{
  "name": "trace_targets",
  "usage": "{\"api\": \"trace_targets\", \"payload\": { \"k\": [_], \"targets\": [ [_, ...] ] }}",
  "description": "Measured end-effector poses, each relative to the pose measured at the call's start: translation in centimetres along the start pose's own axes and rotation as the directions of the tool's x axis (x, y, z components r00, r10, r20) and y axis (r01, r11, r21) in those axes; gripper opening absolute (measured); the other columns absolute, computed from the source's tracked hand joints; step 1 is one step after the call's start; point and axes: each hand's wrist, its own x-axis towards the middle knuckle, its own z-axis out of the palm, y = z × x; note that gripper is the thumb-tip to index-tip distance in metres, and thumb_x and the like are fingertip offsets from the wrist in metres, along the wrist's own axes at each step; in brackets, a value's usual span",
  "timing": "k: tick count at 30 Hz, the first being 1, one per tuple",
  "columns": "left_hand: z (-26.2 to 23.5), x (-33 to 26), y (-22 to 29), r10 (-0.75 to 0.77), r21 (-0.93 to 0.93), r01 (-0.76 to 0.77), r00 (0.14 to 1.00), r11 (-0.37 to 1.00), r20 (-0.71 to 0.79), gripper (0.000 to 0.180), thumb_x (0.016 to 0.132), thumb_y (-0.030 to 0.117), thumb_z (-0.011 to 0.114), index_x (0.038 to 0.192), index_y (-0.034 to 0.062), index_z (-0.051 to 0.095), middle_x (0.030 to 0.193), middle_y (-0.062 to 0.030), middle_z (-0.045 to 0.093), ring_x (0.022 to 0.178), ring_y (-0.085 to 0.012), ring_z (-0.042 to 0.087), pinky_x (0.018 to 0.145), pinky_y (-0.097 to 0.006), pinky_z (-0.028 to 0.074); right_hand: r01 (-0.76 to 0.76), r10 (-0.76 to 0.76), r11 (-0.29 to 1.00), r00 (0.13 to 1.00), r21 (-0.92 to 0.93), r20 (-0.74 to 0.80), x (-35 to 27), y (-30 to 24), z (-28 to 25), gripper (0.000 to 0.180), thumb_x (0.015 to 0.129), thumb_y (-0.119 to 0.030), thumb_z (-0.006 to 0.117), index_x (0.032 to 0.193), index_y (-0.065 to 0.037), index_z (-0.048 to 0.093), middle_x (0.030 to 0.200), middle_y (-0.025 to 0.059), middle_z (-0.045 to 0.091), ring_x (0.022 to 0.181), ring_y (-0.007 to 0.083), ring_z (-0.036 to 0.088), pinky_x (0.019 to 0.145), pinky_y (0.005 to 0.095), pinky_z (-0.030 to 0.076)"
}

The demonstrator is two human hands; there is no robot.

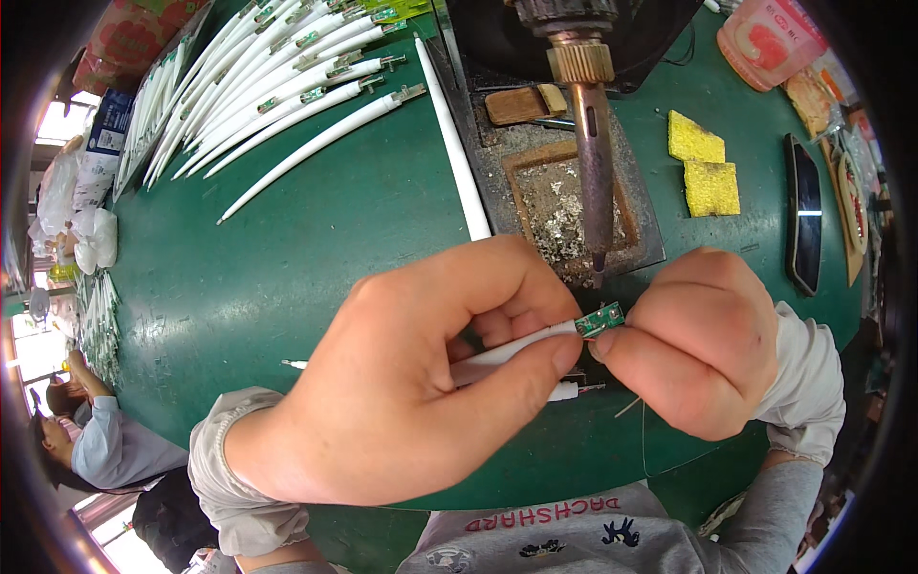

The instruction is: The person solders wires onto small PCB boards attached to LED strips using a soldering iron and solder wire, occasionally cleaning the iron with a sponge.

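Note:
My left hand (411, 373) grips a white tapered plastic stick (516, 352), with a small green circuit board (601, 321) sticking out of its end. My right hand (703, 335) is closed, its thumb and fingertips pressed together against the board's edge; what they pinch is hidden. A bit of reddish wire shows beside the right thumb tip. Just above the board, the tip of a soldering iron (595, 172) points straight down. Under my left hand, another white stick (564, 391) lies partly covered on the table.
Many similar white sticks (316, 158) with boards lie fanned out at the upper left. A tray of solder scraps (650, 230) sits behind the iron. Yellow sponges (711, 187), a phone (803, 215) and a pink cup (770, 43) are at the right. Another person (120, 440) sits far left.

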Motion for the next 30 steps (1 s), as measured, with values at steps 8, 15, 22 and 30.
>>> {"api": "trace_targets", "payload": {
  "k": [8,15,22,30],
  "targets": [
    [0.4,0.1,-0.8,0.185,0.195,-0.181,0.983,0.964,-0.002,0.014,0.081,0.0,0.06,0.093,-0.0066,0.055,0.086,-0.0065,0.055,0.078,-0.0105,0.053,0.066,-0.023,0.044,-0.408,0.372,0.897,0.905,0.172,0.207,0.6,-0.3,-0.5,0.022,0.069,-0.002,0.066,0.087,-0.001,0.053,0.078,0.0102,0.049,0.063,0.0221,0.048,0.053,0.0298,0.039],
    [0.3,0.2,-1.2,0.141,0.166,-0.137,0.99,0.977,-0.012,0.009,0.08,-0.003,0.059,0.088,-0.0062,0.055,0.088,-0.0072,0.054,0.077,-0.0114,0.054,0.066,-0.022,0.043,-0.534,0.467,0.814,0.835,0.229,0.291,0.9,-0.5,-1.0,0.017,0.073,0.0,0.064,0.085,-0.002,0.053,0.079,0.009,0.052,0.062,0.019,0.049,0.051,0.0261,0.039],
    [0.2,0.3,-0.4,0.018,0.105,-0.009,0.996,0.994,-0.083,0.01,0.08,-0.004,0.059,0.088,-0.0041,0.053,0.084,-0.0048,0.054,0.075,-0.0072,0.052,0.065,-0.021,0.042,-0.814,0.633,0.437,0.581,0.383,0.512,2.0,0.3,-3.0,0.015,0.075,0.0,0.064,0.085,-0.001,0.052,0.074,0.0061,0.055,0.06,0.0093,0.054,0.05,0.0212,0.042],
    [0.0,0.2,0.0,0.073,0.003,-0.073,0.989,0.997,-0.131,0.009,0.078,-0.005,0.058,0.085,-0.003,0.053,0.082,-0.0035,0.051,0.069,-0.0049,0.047,0.06,-0.018,0.037,-0.799,0.613,0.455,0.601,0.393,0.512,2.1,-0.1,-3.0,0.015,0.081,-0.004,0.058,0.089,0.002,0.047,0.069,0.0058,0.054,0.054,0.0084,0.054,0.047,0.0189,0.039]
  ]
}}
